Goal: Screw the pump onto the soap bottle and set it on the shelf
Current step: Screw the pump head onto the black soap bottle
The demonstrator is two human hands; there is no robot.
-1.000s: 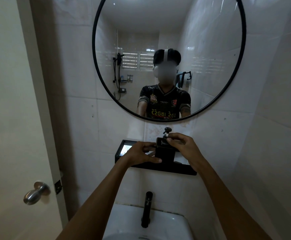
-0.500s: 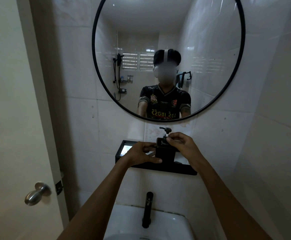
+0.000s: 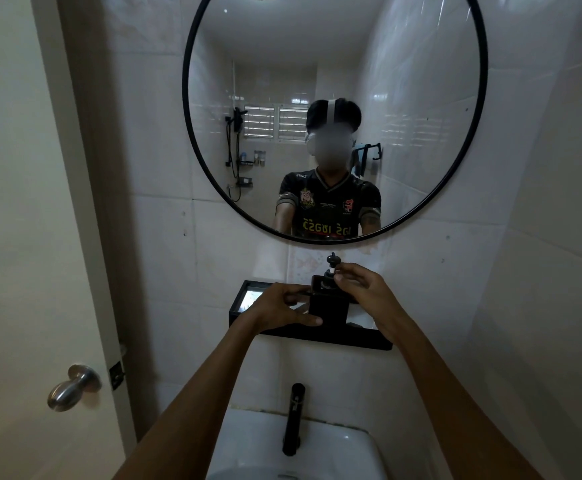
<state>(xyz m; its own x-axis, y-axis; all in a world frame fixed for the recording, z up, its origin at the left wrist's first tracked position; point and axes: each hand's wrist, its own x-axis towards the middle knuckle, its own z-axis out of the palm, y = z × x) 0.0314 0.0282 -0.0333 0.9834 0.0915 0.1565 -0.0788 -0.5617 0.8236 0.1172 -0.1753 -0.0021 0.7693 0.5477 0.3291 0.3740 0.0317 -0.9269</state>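
Note:
A square black soap bottle (image 3: 329,306) stands upright over the black wall shelf (image 3: 334,337) below the mirror. Its black pump (image 3: 332,268) sticks up from the bottle's neck. My left hand (image 3: 282,306) grips the bottle's left side, thumb across the front. My right hand (image 3: 362,284) pinches the pump's collar from the right with its fingertips. Whether the bottle's base rests on the shelf is hidden by my hands.
A round black-framed mirror (image 3: 483,98) hangs above the shelf and reflects a person. A black faucet (image 3: 293,424) rises from the white sink (image 3: 345,448) below. The door with a metal knob (image 3: 73,386) stands at the left. Tiled walls close in on the right.
My right fingers have shifted around the pump's collar and the pump head has turned slightly. The bottle and my left hand have stayed in place.

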